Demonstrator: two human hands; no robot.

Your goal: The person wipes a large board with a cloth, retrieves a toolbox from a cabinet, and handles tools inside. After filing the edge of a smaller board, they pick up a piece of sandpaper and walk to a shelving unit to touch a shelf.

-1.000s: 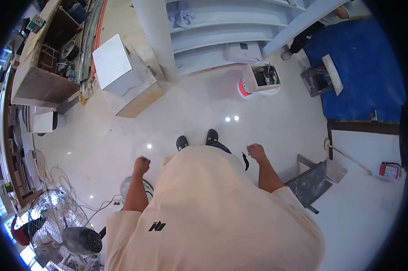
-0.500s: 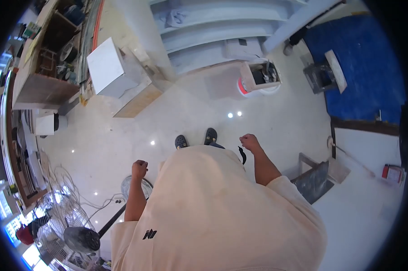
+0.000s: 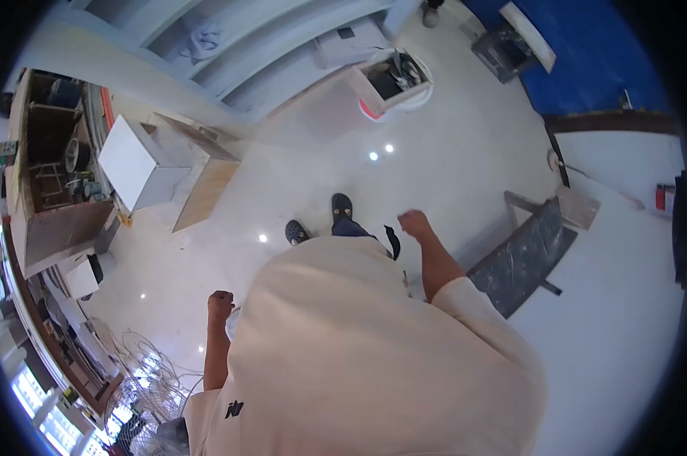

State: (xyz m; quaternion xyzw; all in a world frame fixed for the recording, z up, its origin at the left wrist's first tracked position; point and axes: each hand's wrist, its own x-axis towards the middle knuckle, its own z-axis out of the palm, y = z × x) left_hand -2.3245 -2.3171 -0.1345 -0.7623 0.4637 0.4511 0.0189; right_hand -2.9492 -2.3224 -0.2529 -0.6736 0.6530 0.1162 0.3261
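Observation:
I look straight down over my cream shirt at a glossy white floor. My left hand [image 3: 220,302] hangs at my side as a closed fist with nothing in it. My right hand [image 3: 415,223] is also curled shut and empty, held forward at hip height beside a dark strap [image 3: 392,242] hanging at my waist. My two dark shoes [image 3: 318,219] stand on the floor ahead. Neither hand touches anything.
A white bucket with a box of tools [image 3: 393,80] stands ahead near pale steps [image 3: 283,45]. A white cube [image 3: 134,163] and wooden board lie ahead left. A dark slab [image 3: 522,258] lies right. A fan [image 3: 142,410] and cables sit low left.
The view has swung to the right and the floor objects slid up and left. My left fist dropped lower at my side; my right fist stayed forward and closed.

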